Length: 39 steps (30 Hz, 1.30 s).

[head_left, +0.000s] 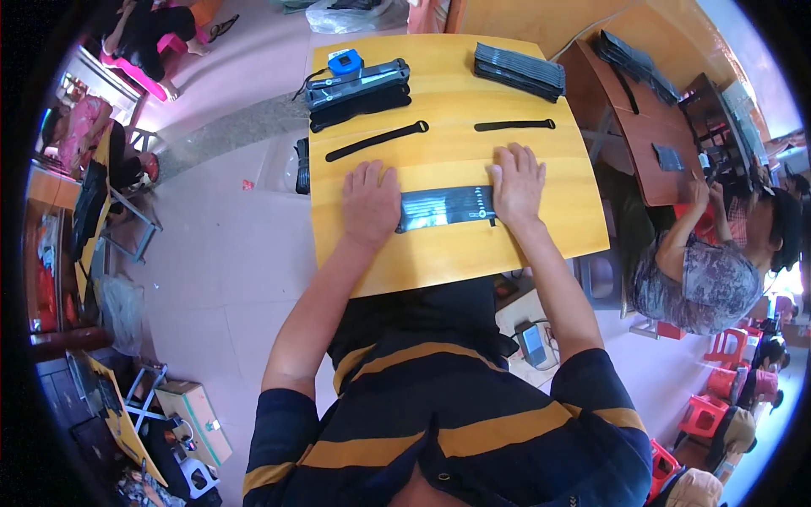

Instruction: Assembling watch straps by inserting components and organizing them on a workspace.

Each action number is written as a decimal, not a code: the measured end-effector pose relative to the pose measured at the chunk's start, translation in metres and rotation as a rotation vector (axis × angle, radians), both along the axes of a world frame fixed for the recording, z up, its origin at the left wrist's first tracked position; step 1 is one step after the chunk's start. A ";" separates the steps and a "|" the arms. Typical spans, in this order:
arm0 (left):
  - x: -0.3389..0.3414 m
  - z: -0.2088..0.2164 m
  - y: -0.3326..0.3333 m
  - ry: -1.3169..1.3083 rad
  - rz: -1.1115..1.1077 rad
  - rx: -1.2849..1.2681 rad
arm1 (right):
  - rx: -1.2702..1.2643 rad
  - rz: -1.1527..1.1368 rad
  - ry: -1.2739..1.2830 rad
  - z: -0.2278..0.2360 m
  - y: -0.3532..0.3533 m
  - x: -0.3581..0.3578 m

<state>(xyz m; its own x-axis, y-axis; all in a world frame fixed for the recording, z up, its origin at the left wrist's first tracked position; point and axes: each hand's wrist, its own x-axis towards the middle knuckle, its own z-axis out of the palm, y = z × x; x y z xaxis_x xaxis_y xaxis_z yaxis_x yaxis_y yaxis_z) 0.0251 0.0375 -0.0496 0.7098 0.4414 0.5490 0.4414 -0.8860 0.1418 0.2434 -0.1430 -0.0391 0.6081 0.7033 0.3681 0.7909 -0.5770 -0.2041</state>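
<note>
A glossy black flat plastic packet (443,209) lies crosswise on the yellow wooden table (448,262). My left hand (372,203) rests flat at its left end, fingers stretched forward. At the packet's right end, my right hand (518,188) lies with its fingers extended and the thumb close to the packet's edge. Neither hand is wrapped around anything. Beyond the left hand lies a black strap (378,141) with a loop at one end. A second looped black strap (515,125) lies beyond the right hand.
Stacked black packets (359,93) with a blue tape measure (345,62) on top stand at the far left. Another packet stack (519,72) sits far right. A brown table (625,127) with a seated person (701,270) is to the right. A cardboard box (194,418) stands lower left.
</note>
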 end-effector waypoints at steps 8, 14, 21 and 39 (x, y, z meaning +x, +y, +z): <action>-0.002 0.005 -0.004 -0.066 -0.015 -0.106 | 0.083 0.098 -0.025 0.010 0.014 0.008; -0.004 0.006 -0.001 -0.156 -0.050 -0.217 | 0.124 0.458 0.025 0.043 0.092 0.002; -0.003 0.013 -0.001 -0.192 -0.083 -0.237 | 0.039 0.447 0.089 0.022 0.142 -0.007; -0.004 0.012 0.000 -0.194 -0.071 -0.251 | 0.003 0.470 0.196 0.016 0.133 -0.002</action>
<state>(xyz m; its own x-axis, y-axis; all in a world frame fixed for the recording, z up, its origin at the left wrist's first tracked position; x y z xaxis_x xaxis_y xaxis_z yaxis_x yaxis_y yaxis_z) 0.0207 0.0380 -0.0377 0.6363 0.5330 0.5577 0.3227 -0.8406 0.4351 0.2414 -0.0096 -0.0227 0.2844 0.9166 0.2812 0.9113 -0.1674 -0.3761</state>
